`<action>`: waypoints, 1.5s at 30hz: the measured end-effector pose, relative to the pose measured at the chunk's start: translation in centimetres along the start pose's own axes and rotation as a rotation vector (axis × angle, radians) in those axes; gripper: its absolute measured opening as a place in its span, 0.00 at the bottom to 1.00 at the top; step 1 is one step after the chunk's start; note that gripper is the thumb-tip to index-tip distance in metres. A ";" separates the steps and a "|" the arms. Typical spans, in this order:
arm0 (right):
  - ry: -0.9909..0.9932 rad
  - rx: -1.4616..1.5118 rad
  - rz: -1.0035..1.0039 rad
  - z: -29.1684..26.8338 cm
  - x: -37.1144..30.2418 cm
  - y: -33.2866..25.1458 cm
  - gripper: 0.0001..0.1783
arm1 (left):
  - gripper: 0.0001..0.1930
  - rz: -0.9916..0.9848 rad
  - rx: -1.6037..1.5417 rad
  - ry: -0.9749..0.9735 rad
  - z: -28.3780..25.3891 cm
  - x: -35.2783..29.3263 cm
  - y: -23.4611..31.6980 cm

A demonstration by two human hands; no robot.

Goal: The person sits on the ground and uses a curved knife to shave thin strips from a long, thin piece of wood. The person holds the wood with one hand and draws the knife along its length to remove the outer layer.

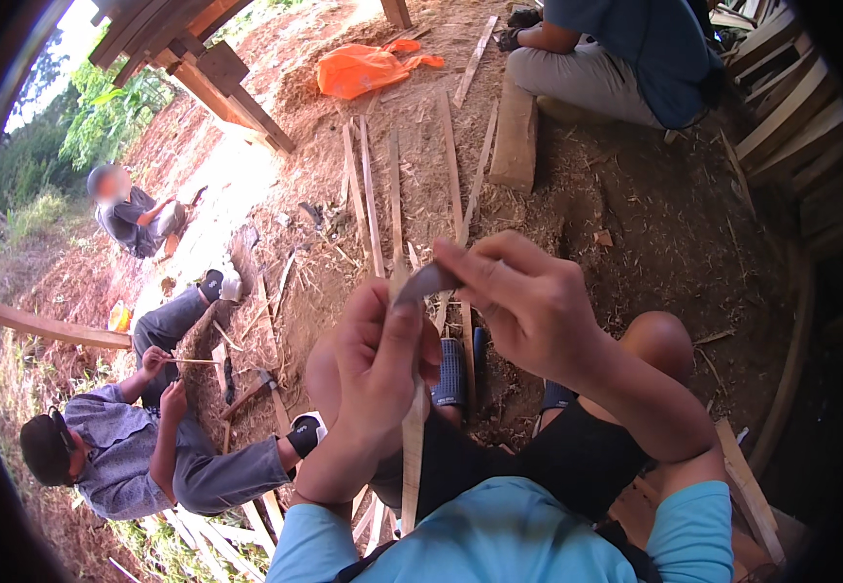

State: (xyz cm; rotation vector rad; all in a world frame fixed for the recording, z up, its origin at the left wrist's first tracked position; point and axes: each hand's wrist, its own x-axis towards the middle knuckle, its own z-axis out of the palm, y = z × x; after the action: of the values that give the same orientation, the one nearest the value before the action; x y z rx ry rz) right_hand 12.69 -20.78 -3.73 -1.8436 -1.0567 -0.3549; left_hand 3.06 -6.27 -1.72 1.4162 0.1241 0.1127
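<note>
Head-worn fisheye view, facing down and forward over the wearer's blue shirt (518, 539) at the lower edge; left hand (379, 350) and right hand (530, 309) close at centre, ground (635, 214) reaching farther off above

Bare brown ground (654, 257) is littered with wood scraps (604, 237) and brightly lit toward the upper left, where it is bordered by green plants (115, 121) and overhung by a timber frame (229, 94), while the shaded right side is lined with stacked planks (792, 109).
</note>
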 end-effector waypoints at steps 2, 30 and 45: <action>0.219 0.025 0.175 -0.3 1.6 2.6 0.19 | 0.10 0.002 0.118 -0.180 1.2 -1.5 1.0; -0.028 -0.089 0.008 -0.5 0.5 -1.0 0.24 | 0.10 0.081 0.082 0.170 -0.1 -0.5 -0.1; -0.088 0.087 0.033 -1.8 0.7 -0.4 0.21 | 0.12 -0.114 -0.168 0.153 -0.5 -0.1 0.5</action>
State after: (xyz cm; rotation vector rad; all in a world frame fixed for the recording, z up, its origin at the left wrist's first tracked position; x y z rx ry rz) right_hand 13.14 -21.84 -2.15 -1.8107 -1.0828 -0.2066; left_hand 2.88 -5.74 -1.31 1.2295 0.3148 0.1344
